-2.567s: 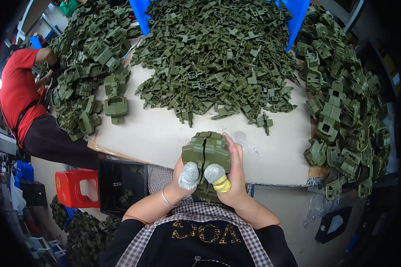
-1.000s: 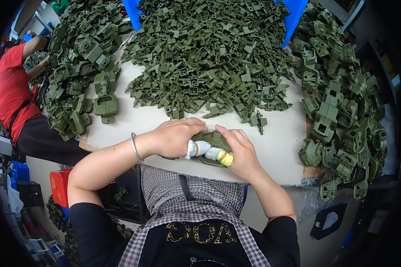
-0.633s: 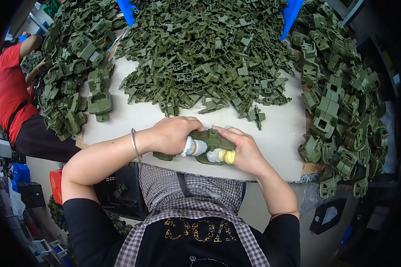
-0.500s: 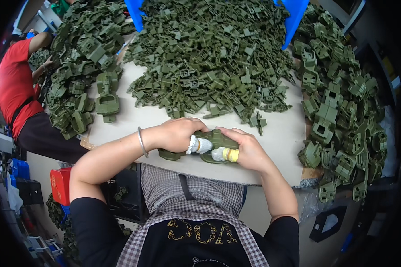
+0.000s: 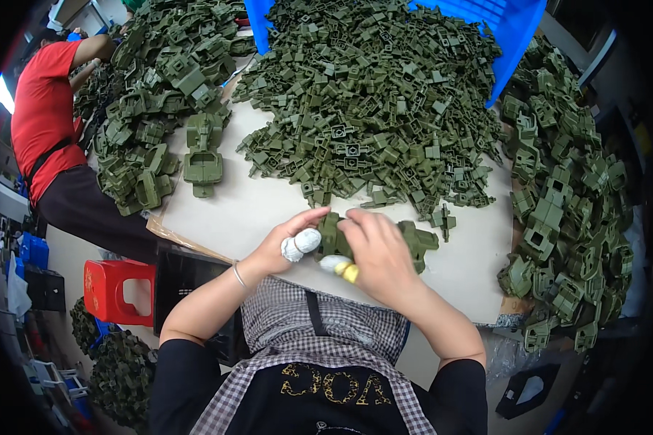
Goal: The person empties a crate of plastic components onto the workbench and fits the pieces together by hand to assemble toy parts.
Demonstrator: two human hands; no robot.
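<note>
Both hands, left hand (image 5: 286, 243) and right hand (image 5: 377, 254), grip the green plastic part (image 5: 413, 243) (thumbs taped) between them above the table (image 5: 225, 210) edge

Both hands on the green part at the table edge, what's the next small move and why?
Probably press the two halves together and seat them. The left hand and right hand both grip the olive green plastic part low over the white table, taped thumbs close together on it. Whether its pieces are already joined cannot be told.
</note>
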